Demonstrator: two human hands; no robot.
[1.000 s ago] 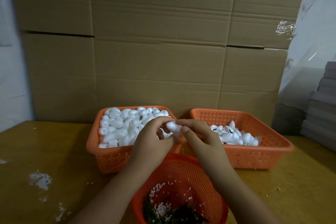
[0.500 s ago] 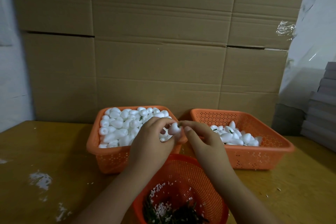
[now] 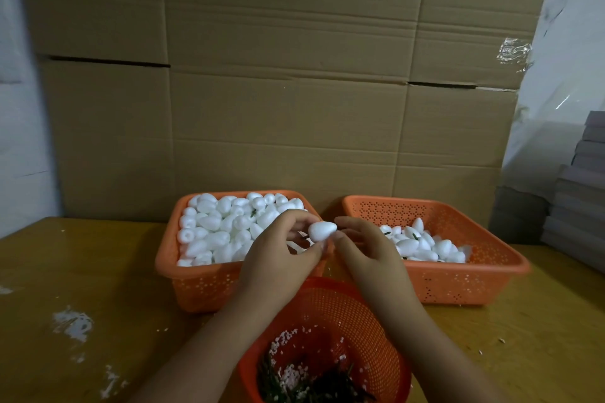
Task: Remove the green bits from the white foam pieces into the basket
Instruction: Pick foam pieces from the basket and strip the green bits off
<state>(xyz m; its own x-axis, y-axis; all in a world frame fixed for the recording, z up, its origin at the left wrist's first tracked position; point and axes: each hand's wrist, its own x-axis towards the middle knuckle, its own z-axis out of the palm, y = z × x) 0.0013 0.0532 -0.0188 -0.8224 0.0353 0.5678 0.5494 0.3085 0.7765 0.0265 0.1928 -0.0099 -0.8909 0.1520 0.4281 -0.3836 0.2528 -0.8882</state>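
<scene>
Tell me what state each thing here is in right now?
Left hand: pinching a foam piece.
Right hand: fingers curled beside that piece; what it pinches is unclear.
Left tray: heaped with white foam pieces.
Right tray: partly filled.
Round basket: holds green bits and white crumbs.

2 rectangular baskets (image 3: 203, 285) (image 3: 465, 285) side by side — round basket (image 3: 370, 330) in front, cardboard wall (image 3: 294, 91) behind.

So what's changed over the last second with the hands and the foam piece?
The right hand has drawn slightly back from the foam piece, opening a small gap; the left hand still pinches it, its pointed end now aimed right. The three orange baskets haven't moved.
</scene>
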